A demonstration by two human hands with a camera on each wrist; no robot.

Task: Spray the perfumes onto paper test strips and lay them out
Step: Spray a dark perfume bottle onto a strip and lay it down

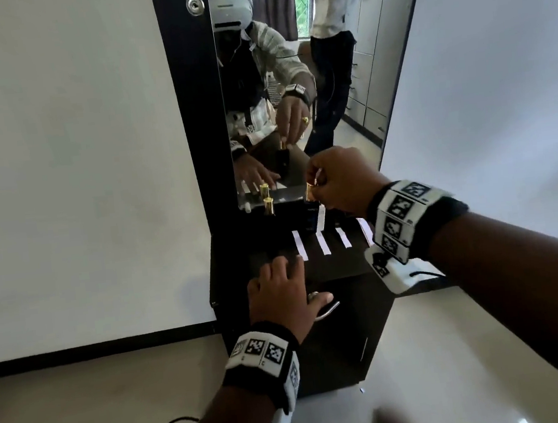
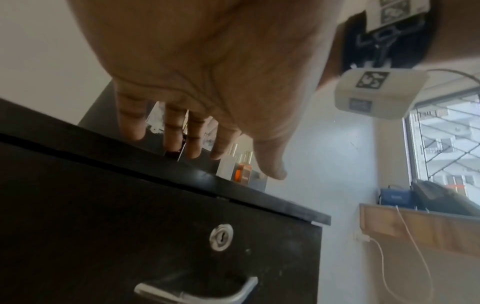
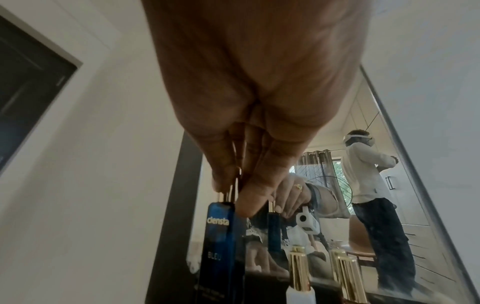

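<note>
A blue perfume bottle point(image 1: 312, 216) point(image 3: 221, 236) labelled "densta BLEU" stands at the back of the black cabinet top point(image 1: 267, 247). My right hand point(image 1: 314, 180) point(image 3: 233, 195) pinches its gold cap point(image 1: 310, 192) from above. A white strip point(image 1: 320, 219) stands up against the bottle. Several paper test strips point(image 1: 323, 245) lie side by side in front of it. My left hand point(image 1: 278, 280) point(image 2: 182, 139) rests flat on the cabinet's front edge with straight fingers, just left of the nearest strip point(image 1: 300, 247).
A second gold-capped bottle point(image 1: 268, 206) point(image 3: 298, 265) stands left of the blue one, before the mirror point(image 1: 292, 89). An orange bottle point(image 2: 242, 172) and a white one point(image 2: 226, 166) show past my left fingers. Below are a drawer lock point(image 2: 221, 236) and metal handle point(image 1: 327, 309).
</note>
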